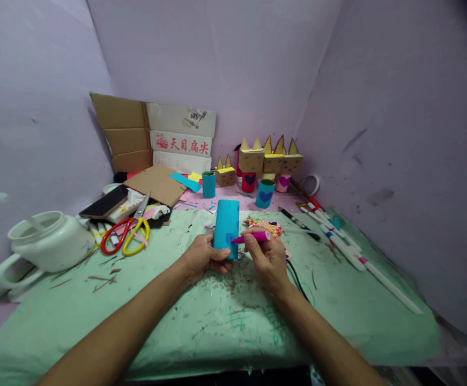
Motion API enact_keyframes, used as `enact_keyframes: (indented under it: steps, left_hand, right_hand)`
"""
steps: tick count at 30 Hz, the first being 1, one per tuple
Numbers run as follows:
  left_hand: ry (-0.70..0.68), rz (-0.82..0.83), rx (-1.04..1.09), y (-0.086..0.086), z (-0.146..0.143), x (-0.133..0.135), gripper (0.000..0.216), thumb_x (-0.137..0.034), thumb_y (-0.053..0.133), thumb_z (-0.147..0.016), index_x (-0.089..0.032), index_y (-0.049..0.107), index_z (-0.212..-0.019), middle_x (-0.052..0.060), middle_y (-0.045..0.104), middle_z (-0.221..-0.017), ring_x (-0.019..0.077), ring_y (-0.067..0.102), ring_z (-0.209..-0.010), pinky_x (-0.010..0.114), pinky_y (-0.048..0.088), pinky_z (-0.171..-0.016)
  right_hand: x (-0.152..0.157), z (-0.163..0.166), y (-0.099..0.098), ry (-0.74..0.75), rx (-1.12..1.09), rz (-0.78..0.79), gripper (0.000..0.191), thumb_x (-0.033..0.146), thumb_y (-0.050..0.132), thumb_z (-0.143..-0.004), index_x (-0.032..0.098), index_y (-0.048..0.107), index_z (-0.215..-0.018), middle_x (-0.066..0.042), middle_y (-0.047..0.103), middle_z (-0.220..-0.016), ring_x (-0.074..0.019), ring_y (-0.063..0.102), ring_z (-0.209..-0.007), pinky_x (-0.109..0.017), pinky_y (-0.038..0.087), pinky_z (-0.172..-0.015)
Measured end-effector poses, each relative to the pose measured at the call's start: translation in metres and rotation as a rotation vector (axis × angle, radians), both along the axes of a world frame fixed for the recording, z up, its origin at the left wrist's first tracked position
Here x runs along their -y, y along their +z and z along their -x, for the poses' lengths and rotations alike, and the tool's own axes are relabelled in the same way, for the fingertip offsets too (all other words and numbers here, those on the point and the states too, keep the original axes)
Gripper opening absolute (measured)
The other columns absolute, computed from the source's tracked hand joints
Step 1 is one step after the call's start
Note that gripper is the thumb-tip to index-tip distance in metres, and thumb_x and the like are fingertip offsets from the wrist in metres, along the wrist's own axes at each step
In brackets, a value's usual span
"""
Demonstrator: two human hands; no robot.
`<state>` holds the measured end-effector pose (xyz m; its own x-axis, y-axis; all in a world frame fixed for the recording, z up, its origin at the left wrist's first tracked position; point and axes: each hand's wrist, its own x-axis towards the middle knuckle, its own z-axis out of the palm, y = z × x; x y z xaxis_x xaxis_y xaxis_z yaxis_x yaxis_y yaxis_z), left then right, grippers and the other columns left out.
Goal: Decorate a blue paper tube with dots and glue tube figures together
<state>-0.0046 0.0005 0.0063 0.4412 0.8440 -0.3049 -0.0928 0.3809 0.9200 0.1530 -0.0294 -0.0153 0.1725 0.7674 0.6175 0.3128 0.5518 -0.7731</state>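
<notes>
My left hand (204, 258) is closed on the lower end of a flattened blue paper tube (225, 220), tilted up over the table, with the thumb across its front. A small dark blue mark, perhaps a heart, shows on the tube's lower part. Between the fingers of my right hand (268, 261) is a magenta marker (257, 237), its tip at or very near that mark. Behind the tube stand a blue paper tube with a dark heart (265, 194) and a plain blue paper tube (208, 185).
Cardboard cat heads (251, 161) on coloured tubes stand at the back. Red-and-yellow scissors (134, 228), a phone (103, 201) and a white teapot (50, 241) sit left. Several markers (343, 249) lie right. A folded carton (180, 136) leans against the wall.
</notes>
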Motion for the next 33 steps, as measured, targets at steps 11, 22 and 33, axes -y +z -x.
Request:
enact_keyframes:
  steps: [11, 22, 33]
  left_hand:
    - [0.001, 0.007, -0.009, 0.0014, 0.0013, 0.0017, 0.047, -0.024, 0.08, -0.049, -0.009, 0.059, -0.087, 0.005, 0.066, -0.061, 0.014, 0.062, -0.046, 0.021, 0.05, -0.042]
    - [0.002, 0.015, 0.004, -0.001, 0.0013, 0.0001, 0.041, -0.019, 0.078, -0.055, -0.008, 0.059, -0.089, 0.006, 0.066, -0.064, 0.0144, 0.062, -0.047, 0.021, 0.049, -0.042]
    - [-0.009, 0.004, 0.018, -0.0017, 0.0018, 0.0, 0.043, -0.023, 0.081, -0.052, -0.009, 0.059, -0.086, 0.005, 0.065, -0.063, 0.014, 0.061, -0.048, 0.022, 0.05, -0.044]
  right_hand:
    - [0.0006, -0.0004, 0.0, 0.047, 0.033, -0.022, 0.014, 0.029, 0.056, -0.091, 0.021, 0.064, -0.083, -0.002, 0.068, -0.073, -0.0179, 0.064, -0.068, -0.03, 0.048, -0.061]
    - [-0.0008, -0.0008, -0.0017, -0.037, 0.013, 0.002, 0.016, 0.031, 0.056, -0.09, 0.02, 0.065, -0.083, -0.004, 0.068, -0.078, -0.0189, 0.064, -0.071, -0.032, 0.049, -0.063]
    - [0.0, -0.0002, -0.0003, -0.016, 0.002, 0.001, 0.015, 0.032, 0.057, -0.09, 0.021, 0.066, -0.084, -0.004, 0.068, -0.08, -0.019, 0.064, -0.072, -0.033, 0.05, -0.065]
